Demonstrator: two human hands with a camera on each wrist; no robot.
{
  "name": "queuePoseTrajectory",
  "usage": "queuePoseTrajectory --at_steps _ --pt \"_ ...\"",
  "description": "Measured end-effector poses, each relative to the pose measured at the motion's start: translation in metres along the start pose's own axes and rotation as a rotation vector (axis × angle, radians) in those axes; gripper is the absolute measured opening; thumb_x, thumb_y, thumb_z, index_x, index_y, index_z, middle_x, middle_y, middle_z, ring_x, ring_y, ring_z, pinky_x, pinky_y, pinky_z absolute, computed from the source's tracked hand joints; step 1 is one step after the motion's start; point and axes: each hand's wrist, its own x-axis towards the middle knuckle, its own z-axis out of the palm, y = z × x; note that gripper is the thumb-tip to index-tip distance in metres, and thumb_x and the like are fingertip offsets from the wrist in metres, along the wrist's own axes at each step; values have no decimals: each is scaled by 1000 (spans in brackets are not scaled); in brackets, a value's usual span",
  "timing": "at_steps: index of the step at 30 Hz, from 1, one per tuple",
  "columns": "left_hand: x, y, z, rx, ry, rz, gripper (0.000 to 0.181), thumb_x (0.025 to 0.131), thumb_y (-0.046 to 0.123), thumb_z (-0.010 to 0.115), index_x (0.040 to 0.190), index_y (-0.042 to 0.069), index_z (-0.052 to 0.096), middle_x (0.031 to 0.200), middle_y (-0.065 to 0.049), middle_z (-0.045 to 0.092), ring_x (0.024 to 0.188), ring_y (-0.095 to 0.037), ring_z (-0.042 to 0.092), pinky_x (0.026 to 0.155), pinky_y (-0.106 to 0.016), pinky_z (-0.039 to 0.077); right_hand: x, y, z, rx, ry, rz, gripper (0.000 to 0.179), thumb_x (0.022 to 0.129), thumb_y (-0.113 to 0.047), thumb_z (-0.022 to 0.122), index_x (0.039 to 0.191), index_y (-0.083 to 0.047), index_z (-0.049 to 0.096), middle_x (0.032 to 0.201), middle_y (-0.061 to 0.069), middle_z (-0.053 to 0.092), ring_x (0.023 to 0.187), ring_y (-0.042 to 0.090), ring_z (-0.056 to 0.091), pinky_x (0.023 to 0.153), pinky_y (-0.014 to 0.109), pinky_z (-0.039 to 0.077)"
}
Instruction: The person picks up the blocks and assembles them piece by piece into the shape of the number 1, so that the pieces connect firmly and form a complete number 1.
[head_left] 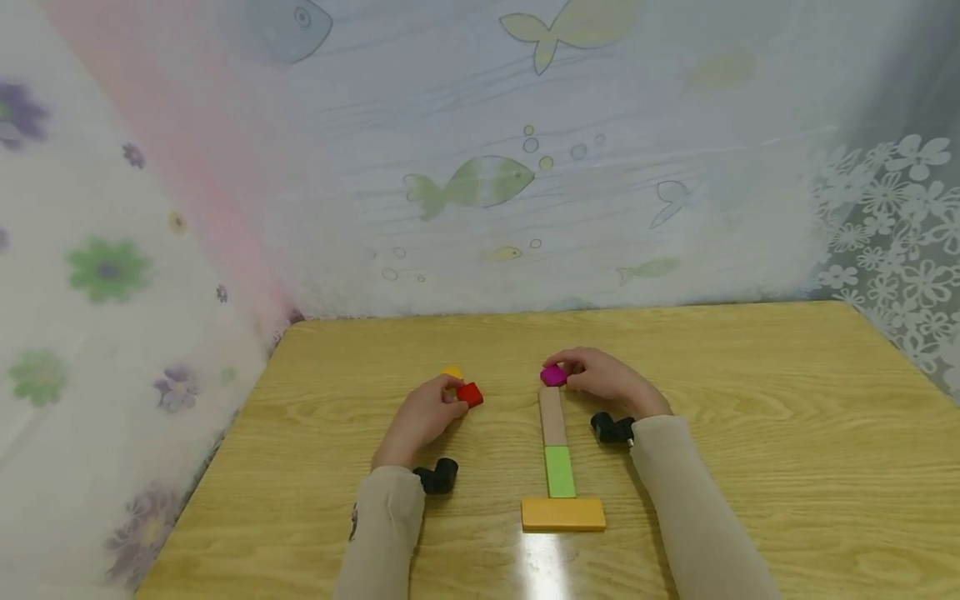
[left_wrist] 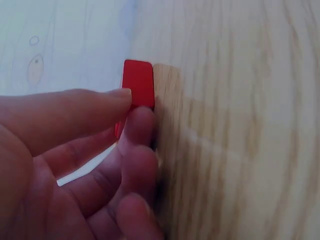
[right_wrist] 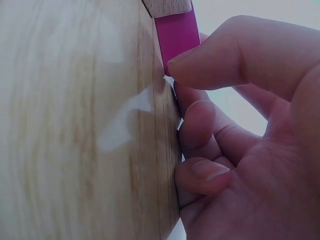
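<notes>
Pinching red block (head_left: 471,394), left hand (head_left: 422,417) lies left of magenta block (head_left: 553,377), gripped by right hand (head_left: 603,377) beyond beige block (head_left: 552,417)

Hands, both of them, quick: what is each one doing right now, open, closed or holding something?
Left hand: holding the red block.
Right hand: holding the purple block.

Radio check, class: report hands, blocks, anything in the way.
Left hand pinching red block. Right hand pinching magenta block at far end of bare-wood block. Nothing visible between red block and magenta block.
</notes>
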Motion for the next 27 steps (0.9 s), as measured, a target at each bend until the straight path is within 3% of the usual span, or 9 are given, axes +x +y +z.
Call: queuePoseTrajectory --at_steps 16,27 --pt "3 11 7 121 67 24 32 85 23 58 115 13 56 88 2 57 70 -16 49 64 -30 38 0 -2 -3 -18 -4 -14 39 83 -1 48 122 -9 53 90 6 55 69 19 45 63 32 38" --pt "5 16 11 109 66 26 27 86 22 58 111 13 57 81 1 54 67 -17 46 60 -30 36 0 -1 0 1 0 2 38 84 -2 49 120 -10 54 93 6 55 74 20 46 66 32 38"
